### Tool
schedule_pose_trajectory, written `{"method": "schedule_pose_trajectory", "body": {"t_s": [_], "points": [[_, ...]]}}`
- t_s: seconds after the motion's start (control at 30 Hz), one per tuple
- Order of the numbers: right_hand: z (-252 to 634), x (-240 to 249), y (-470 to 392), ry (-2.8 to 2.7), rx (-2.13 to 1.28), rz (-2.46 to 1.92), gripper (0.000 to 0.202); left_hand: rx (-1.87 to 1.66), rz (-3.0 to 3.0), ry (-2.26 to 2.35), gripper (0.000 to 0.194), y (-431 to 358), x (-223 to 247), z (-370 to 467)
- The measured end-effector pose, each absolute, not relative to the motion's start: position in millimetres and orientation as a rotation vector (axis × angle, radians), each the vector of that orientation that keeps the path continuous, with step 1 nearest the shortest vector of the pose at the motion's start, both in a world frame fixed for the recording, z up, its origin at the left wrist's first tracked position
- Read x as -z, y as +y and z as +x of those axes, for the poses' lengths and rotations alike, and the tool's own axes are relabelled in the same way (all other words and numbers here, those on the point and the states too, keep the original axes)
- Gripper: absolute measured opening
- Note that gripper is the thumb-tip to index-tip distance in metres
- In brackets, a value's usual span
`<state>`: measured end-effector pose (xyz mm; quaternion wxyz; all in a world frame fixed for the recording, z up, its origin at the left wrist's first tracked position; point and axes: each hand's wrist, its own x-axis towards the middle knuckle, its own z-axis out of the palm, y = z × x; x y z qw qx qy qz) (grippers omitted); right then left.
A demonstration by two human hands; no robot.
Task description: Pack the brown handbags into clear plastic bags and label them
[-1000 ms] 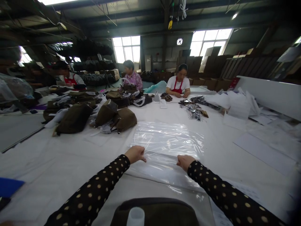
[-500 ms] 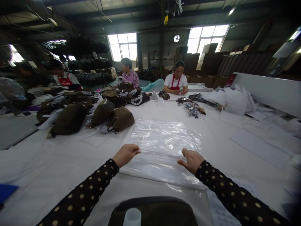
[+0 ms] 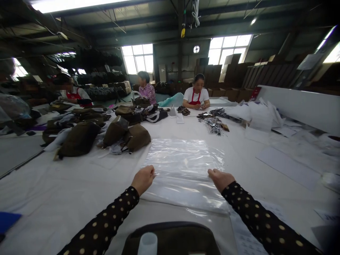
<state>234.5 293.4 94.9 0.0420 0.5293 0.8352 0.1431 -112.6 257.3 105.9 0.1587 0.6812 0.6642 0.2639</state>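
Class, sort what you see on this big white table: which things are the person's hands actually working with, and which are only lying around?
In hand:
left hand, gripping the near left edge of the clear plastic bag
right hand, gripping its near right edge

Lying about:
brown bags heaped at the left
white paper sheets at the right
dark bag with a white cup at the near edge

Dim hall, daylight from blown-out windows [image 3: 138, 58] at upper centre and a skylight strip [image 3: 74, 4] at upper left. Glare on the clear plastic bag [image 3: 183, 166]. Strong wide-angle bending and dark corners; right edge blurred.
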Motion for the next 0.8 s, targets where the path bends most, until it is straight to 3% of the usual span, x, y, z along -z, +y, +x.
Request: {"method": "schedule_pose_trajectory", "body": {"t_s": [0.23,0.4,0.5,0.6,0.7,0.8], "points": [[246.1,-87.2,279.5,2.496,-0.309,1.702,0.028,-0.922,1.748,2.030,0.010,237.4,-92.5,-127.9],[255.5,-83.6,277.0,2.489,-0.144,1.863,0.017,-0.888,1.809,1.990,0.013,217.4,-88.5,-143.2],[258.5,-77.9,271.4,2.507,0.076,2.118,0.035,-0.970,1.573,2.103,0.021,215.3,-83.7,-154.7],[267.5,-66.1,256.8,2.428,0.238,2.514,0.036,-1.114,1.289,2.141,0.027,213.6,-80.8,-162.2],[281.4,-52.5,243.6,2.275,0.324,2.909,0.027,-1.270,1.052,2.065,0.018,206.8,-83.5,-157.2],[286.5,-44.3,237.4,2.518,0.638,2.751,0.023,-1.387,0.893,1.897,0.010,199.4,-96.6,-143.3]]}}
